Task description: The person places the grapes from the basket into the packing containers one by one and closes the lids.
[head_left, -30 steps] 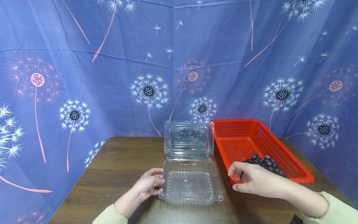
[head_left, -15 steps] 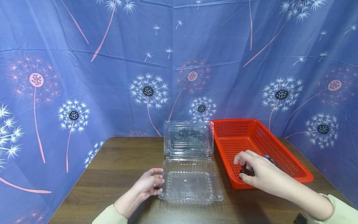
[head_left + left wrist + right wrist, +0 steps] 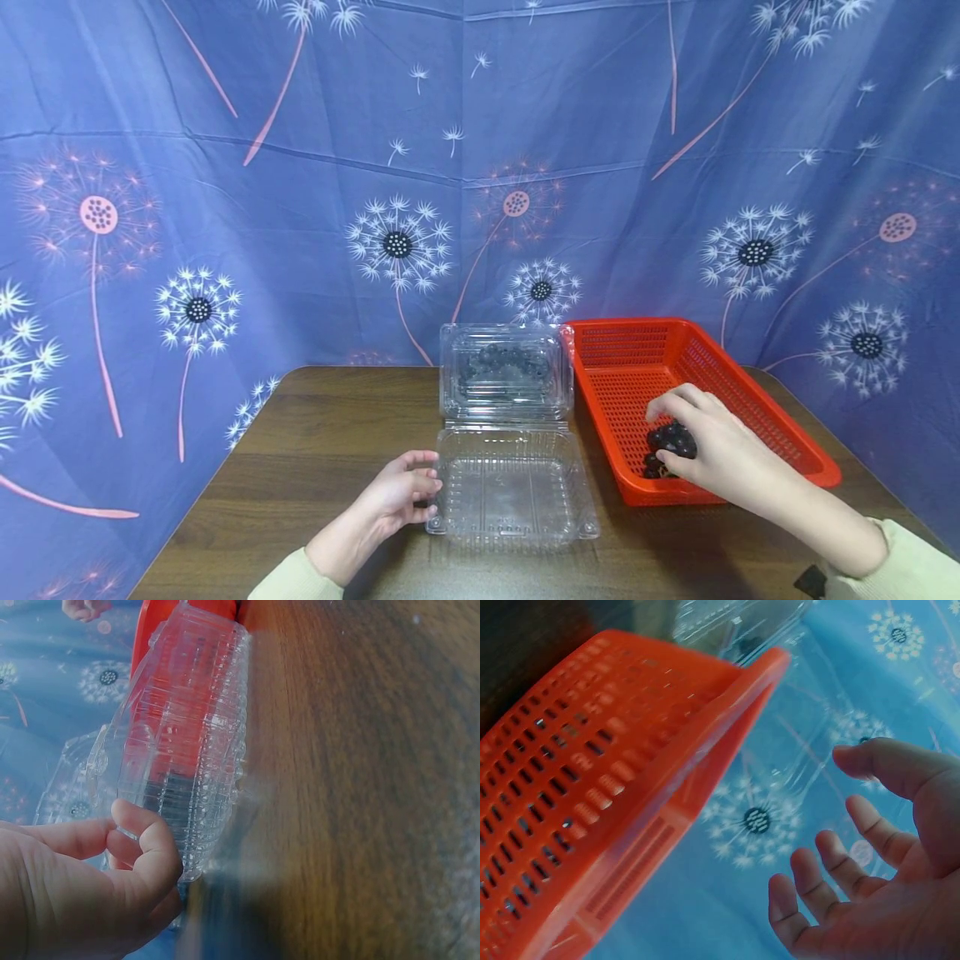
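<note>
From where I stand, the dark grapes [image 3: 673, 437] lie bunched in the near end of the red basket [image 3: 626, 396], at the lower right of the head view. The right hand [image 3: 727, 450] arches over them, thumb on the near side and fingers on the far side, partly hiding the bunch. Its fingers are spread and gently bent; the right wrist view shows nothing between thumb and fingers, with the basket's slotted wall filling the left of that frame.

Just left of the basket, at the lower middle of the head view, sits a clear plastic container [image 3: 517, 500]. Its hinged lid [image 3: 506, 400] stands up behind it, and dark shapes show through the plastic. The left hand [image 3: 396, 490] rests at the container's left edge, fingers loosely bent; I can't tell whether they pinch the rim.

All of this is on a brown wooden table [image 3: 337, 417]. Pale green sleeves [image 3: 300, 579] cover both forearms, and a blue cloth [image 3: 300, 217] with dandelions hangs behind.
</note>
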Demonstrator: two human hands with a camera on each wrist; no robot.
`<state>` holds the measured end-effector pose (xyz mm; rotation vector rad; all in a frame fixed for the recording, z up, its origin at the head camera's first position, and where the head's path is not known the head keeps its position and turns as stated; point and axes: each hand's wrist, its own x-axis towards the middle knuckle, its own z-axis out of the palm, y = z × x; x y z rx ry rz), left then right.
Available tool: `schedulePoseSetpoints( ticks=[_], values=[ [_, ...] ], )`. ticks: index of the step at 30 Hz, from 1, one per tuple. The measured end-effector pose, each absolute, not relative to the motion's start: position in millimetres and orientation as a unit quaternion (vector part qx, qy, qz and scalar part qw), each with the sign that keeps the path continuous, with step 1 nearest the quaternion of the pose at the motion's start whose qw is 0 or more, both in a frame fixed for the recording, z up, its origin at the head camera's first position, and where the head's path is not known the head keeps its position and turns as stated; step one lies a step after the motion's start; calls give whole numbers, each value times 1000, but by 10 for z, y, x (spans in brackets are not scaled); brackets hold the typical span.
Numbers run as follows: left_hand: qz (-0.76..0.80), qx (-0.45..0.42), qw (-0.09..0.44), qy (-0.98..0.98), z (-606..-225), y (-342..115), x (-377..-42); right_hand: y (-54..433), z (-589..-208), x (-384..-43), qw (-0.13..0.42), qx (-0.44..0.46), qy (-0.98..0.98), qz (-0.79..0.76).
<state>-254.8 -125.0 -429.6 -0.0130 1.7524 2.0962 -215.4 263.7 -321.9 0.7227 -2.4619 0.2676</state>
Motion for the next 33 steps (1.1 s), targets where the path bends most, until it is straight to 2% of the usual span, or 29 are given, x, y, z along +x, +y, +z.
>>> schedulePoseSetpoints(
  ticks=[9,18,33],
  values=[
    [753,-6,204,626,-4289,-1244,-2539,2826,-3314,-2287,292,266,-915,82],
    [755,-7,202,624,-4276,-1234,-2544,3044,-3383,-2382,259,259,-930,41],
    [757,-9,201,622,-4299,-1224,-2554,3451,-3571,-2631,241,233,-942,13]
  ],
)
